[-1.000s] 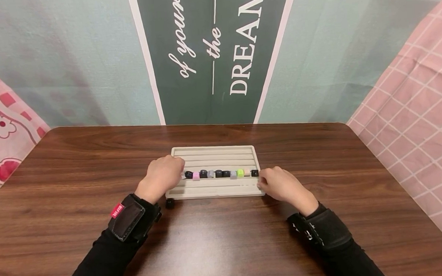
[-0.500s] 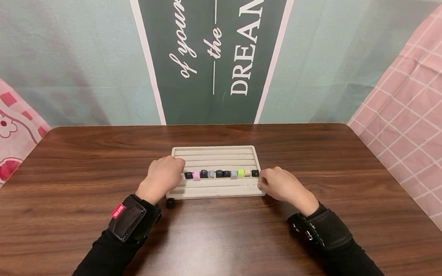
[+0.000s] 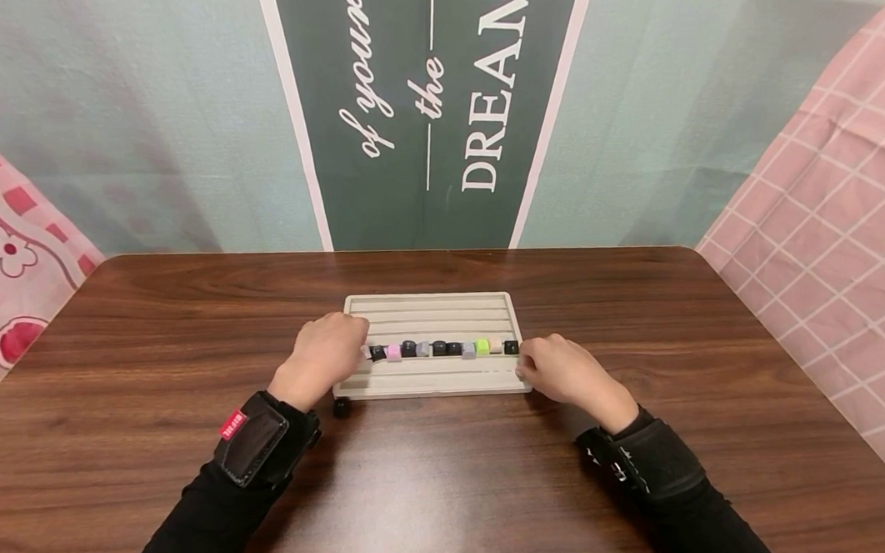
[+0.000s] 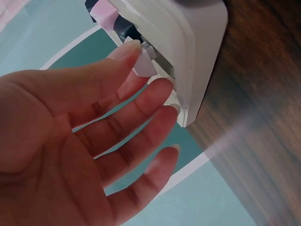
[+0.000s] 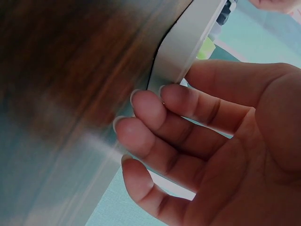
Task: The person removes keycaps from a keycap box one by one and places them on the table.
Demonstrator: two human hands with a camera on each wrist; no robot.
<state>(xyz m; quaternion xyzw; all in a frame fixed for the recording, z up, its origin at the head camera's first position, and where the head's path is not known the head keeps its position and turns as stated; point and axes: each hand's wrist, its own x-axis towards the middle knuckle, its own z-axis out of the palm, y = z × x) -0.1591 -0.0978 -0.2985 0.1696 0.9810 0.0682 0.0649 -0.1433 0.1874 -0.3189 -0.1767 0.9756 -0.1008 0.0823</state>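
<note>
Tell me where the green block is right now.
In the head view, the green block sits in the row on the tray, right of centre, between a grey block and a beige block.

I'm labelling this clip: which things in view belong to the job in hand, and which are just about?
In use:
White block, pinched by the left hand
Cream tray, gripped by the right hand
Row of blocks on the tray
Probably the loose black block

Just about:
Table
Lettered backdrop
Pink cloths either side
</note>
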